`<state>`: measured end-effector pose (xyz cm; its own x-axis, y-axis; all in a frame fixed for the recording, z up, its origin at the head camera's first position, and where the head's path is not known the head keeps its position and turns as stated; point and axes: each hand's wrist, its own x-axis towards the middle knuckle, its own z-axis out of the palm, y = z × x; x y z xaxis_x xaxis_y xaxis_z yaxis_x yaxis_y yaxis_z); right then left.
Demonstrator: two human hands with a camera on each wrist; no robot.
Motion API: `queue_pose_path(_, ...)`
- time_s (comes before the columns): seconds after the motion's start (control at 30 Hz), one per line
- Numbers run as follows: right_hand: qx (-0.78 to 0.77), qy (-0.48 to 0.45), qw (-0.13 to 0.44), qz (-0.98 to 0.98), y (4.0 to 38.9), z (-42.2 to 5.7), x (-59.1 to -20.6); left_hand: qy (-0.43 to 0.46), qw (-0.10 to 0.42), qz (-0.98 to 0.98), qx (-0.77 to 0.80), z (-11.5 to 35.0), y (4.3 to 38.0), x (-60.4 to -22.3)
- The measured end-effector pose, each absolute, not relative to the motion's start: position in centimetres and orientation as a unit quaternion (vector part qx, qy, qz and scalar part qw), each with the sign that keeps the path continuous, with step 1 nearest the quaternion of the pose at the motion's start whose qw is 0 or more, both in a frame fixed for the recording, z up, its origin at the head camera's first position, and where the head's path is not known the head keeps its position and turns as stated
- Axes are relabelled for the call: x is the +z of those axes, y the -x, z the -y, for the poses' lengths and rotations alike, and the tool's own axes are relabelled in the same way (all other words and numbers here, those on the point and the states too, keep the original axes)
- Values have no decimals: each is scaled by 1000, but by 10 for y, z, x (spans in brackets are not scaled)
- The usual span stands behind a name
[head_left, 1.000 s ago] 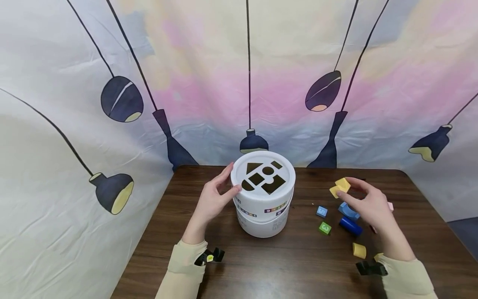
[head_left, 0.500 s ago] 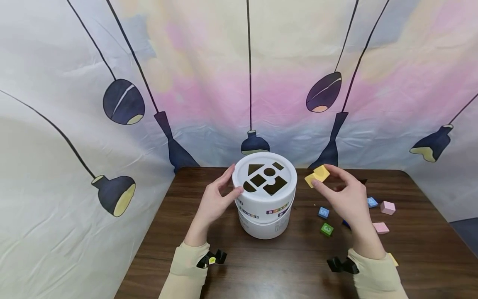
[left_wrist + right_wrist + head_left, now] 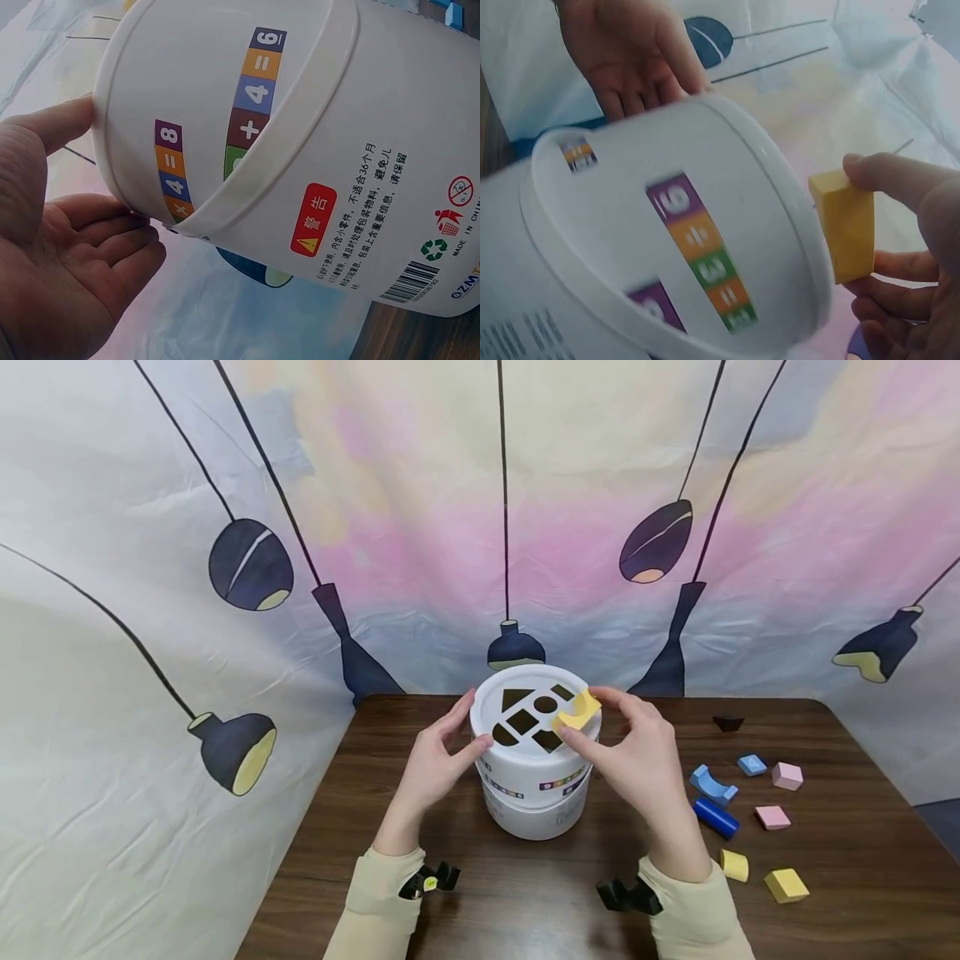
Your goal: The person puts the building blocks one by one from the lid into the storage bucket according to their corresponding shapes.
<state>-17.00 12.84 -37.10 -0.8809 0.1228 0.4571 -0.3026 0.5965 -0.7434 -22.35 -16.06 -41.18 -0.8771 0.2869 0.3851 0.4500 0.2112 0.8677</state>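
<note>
In the head view, a white bucket (image 3: 536,814) stands upright on the table, its lid (image 3: 489,697) cut with shaped holes. My left hand (image 3: 430,764) rests against the lid's left edge, thumb in front and fingers behind; the left wrist view shows the thumb (image 3: 64,124) at the rim. A yellow arch block (image 3: 578,710) is pinched by my right hand (image 3: 637,760) between thumb and fingers, over the lid's right side. It partly covers the arch-shaped hole. Seen from the right wrist, the block (image 3: 847,229) is close beside the lid's rim.
To the right on the wooden table (image 3: 525,902) lie a blue arch block (image 3: 712,787), a blue cylinder (image 3: 716,818), a yellow half-round block (image 3: 734,865), a yellow block (image 3: 787,886), two pink blocks (image 3: 787,776) and a dark triangle (image 3: 728,723). A painted cloth hangs behind.
My right hand has carried the yellow arch block leftward from above the loose blocks to over the lid, turning it so the curve shows. My left hand has stayed at the bucket.
</note>
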Motion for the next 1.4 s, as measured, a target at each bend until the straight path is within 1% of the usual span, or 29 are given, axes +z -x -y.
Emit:
queue_pose_path(0.27, 396, -53, 266, 877, 170, -110, -376, 232, 68, 779, -578, 159, 223, -411)
queue_pose_path(0.6, 354, -54, 304, 883, 173, -101, -382, 227, 68, 782, -577, 161, 222, -410)
queue_pose_path(1.07, 340, -53, 296, 891, 172, -101, -383, 232, 69, 786, -570, 160, 223, -412)
queue_pose_path(1.4, 338, -50, 279, 898, 172, -102, -383, 233, 72, 785, -570, 160, 223, -412)
